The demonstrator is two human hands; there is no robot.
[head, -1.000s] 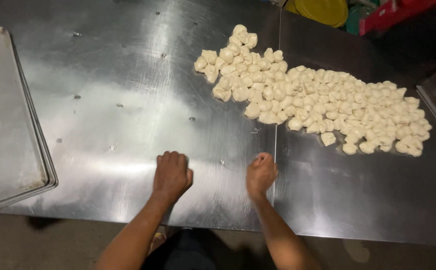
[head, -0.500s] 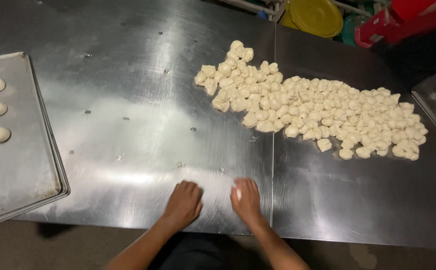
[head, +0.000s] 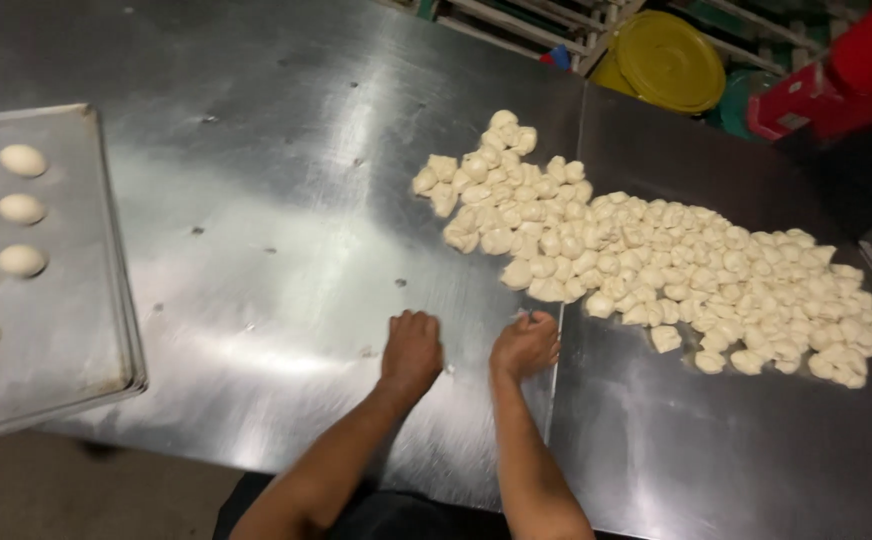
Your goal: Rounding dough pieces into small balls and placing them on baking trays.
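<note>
With both hands, left point(head: 411, 347) and right point(head: 526, 343), cupped knuckles-up on the surface point(head: 256, 250) near its front edge, contents hidden, the dough pile point(head: 656, 265) toward the right edge may stick together if left touching.

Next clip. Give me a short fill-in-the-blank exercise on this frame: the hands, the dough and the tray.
1. Both hands, the left hand and the right hand, are cupped palm-down on the ______ table.
2. The pile of cut dough pieces lies on the person's ______ side.
3. The smooth dough balls sit on a metal ______ at the table's left edge.
4. The round lid beyond the table is ______ in colour.

Missing words: steel; right; tray; yellow
</note>
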